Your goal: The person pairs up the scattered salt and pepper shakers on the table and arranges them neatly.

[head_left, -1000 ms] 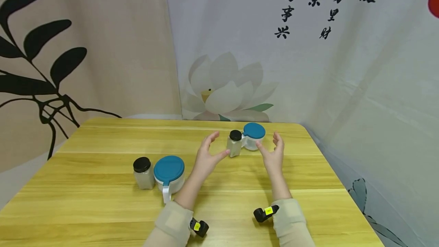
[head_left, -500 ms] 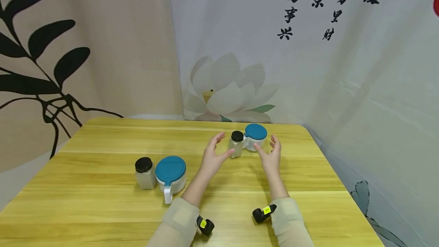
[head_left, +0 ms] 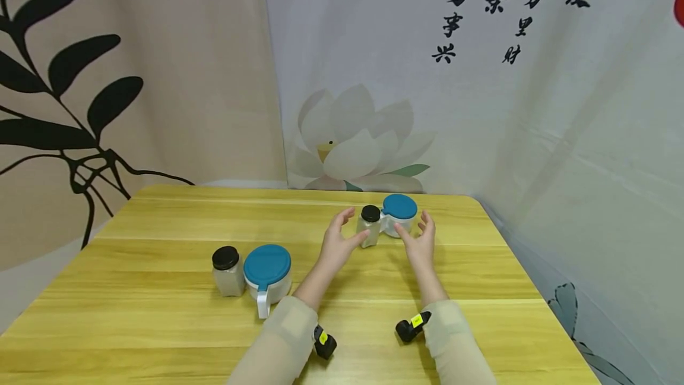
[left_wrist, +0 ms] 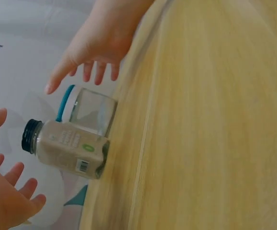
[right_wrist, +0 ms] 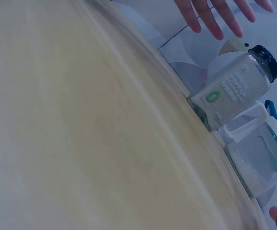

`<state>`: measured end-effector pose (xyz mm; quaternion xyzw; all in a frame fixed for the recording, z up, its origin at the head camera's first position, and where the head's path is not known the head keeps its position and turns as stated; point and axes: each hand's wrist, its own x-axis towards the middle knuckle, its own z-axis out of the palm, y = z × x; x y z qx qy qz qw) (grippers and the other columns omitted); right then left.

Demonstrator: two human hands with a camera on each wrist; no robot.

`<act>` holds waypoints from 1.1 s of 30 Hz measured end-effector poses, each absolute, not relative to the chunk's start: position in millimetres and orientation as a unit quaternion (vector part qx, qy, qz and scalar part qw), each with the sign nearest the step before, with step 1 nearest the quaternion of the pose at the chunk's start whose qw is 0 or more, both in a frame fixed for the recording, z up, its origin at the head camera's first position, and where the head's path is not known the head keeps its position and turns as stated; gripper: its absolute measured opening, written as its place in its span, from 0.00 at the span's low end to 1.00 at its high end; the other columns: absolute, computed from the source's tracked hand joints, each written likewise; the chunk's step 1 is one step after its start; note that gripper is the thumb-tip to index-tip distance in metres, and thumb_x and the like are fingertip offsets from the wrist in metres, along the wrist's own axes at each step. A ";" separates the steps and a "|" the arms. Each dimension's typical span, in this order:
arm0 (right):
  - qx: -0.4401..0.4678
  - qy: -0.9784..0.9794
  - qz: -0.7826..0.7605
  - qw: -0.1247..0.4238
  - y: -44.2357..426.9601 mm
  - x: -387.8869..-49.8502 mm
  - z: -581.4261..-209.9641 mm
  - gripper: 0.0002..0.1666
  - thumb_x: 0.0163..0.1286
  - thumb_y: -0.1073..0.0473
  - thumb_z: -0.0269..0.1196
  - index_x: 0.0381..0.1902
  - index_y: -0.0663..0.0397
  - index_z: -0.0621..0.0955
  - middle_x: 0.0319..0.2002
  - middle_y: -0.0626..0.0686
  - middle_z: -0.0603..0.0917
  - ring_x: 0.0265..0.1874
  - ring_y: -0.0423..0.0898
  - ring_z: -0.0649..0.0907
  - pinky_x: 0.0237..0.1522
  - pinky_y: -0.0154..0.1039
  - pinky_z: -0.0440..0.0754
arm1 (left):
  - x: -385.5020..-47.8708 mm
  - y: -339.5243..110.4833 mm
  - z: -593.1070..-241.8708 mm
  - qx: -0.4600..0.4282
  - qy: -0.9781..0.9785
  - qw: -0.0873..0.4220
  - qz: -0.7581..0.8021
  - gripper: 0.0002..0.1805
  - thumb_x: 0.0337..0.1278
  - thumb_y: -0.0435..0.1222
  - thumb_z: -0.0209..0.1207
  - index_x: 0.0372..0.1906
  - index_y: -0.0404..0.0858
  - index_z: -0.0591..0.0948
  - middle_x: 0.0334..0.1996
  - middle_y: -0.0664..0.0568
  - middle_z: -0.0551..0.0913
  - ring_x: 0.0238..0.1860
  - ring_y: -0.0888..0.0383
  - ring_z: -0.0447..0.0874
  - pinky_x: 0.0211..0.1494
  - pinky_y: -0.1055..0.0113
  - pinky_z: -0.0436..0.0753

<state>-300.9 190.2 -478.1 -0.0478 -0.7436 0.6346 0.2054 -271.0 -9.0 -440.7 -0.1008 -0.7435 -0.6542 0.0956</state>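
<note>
Both hands are unclenched and gripping nothing, their fingers gently bent and thumbs held apart: the left hand (head_left: pixel 338 243) is beside the far spice jar (head_left: pixel 371 227), and the right hand (head_left: pixel 421 248) is near the far lidded pot (head_left: pixel 399 212). In the head view the left thumb overlaps the jar, but the left wrist view shows a gap between that hand and the glass; the same view shows the right fingers apart from the pot. That jar stands upright near the back edge of the wooden table (head_left: pixel 133 319), between the hands, with a black cap, clear walls, pale contents, a green mark and a small barcode (left_wrist: pixel 83 165); its lettering is blurred. Just beside it, to the right and slightly behind, the pot has clear walls, a blue lid and a white handle turned towards the jar; whether handle and jar touch, I cannot tell. Nearer the person, on the left part of the table, stand a matching near spice jar (head_left: pixel 228 278) and, just to its right, a near lidded pot (head_left: pixel 267 277), its handle pointing towards the person. Each light sleeve has a small black device with a yellow label at the wrist. Behind the table hangs a pale cloth (head_left: pixel 566 123) with a white lotus (head_left: pixel 369 141) and black characters; dark leaves are printed further left.
</note>
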 end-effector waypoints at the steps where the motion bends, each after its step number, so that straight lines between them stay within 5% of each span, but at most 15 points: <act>1: -0.046 -0.743 0.635 0.205 189.8 -301.5 -477.8 0.54 0.59 0.52 0.71 0.73 0.59 0.53 0.70 0.60 0.56 0.67 0.60 0.58 0.65 0.56 0.57 | -271.8 -8.7 -440.9 -0.101 -0.744 0.096 -0.653 0.35 0.54 0.37 0.68 0.67 0.38 0.68 0.62 0.45 0.71 0.65 0.46 0.62 0.65 0.43 0.61; 33: -0.020 -0.792 0.589 0.161 189.1 -327.6 -476.2 0.61 0.58 0.48 0.72 0.74 0.60 0.46 0.72 0.63 0.50 0.69 0.60 0.55 0.66 0.57 0.56 | -294.5 0.1 -443.8 -0.076 -0.755 0.081 -0.647 0.36 0.54 0.39 0.68 0.67 0.34 0.68 0.62 0.43 0.71 0.64 0.43 0.63 0.63 0.45 0.65</act>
